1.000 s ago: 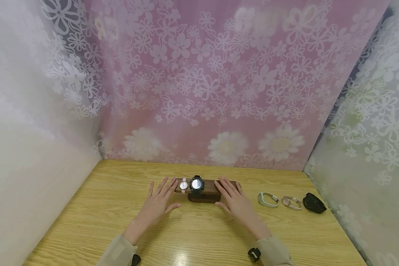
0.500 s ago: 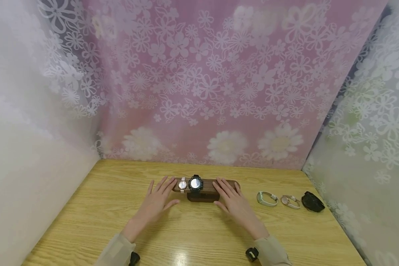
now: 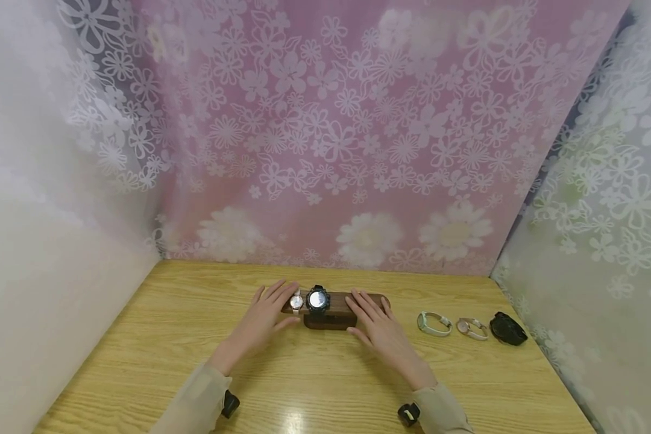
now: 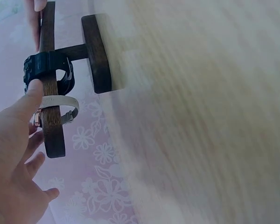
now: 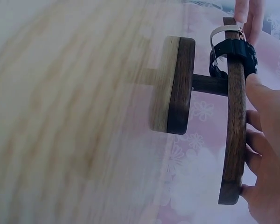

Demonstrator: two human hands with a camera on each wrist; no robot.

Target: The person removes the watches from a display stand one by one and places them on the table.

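A dark wooden watch stand, a bar on a post and base, stands on the table. Near the bar's left end sits a small white-strapped watch, strapped round it. Beside it a chunky black watch is also fastened round the bar. My left hand reaches to the left end, its fingertips at the white-strapped watch; in the left wrist view its thumb lies close to both watches. With extended fingers, my right hand rests on the bar's right part. Neither palm touches the base.
On the wooden table, to the right, lie a mint-green watch, a pink-faced watch with a pale strap and a black, rounded item. A pink floral curtain hangs behind, with pale walls at both sides.
My left hand has shifted slightly right, from the bar's left end onto the white-strapped watch. My right hand stays on the bar. The view has drifted slightly.
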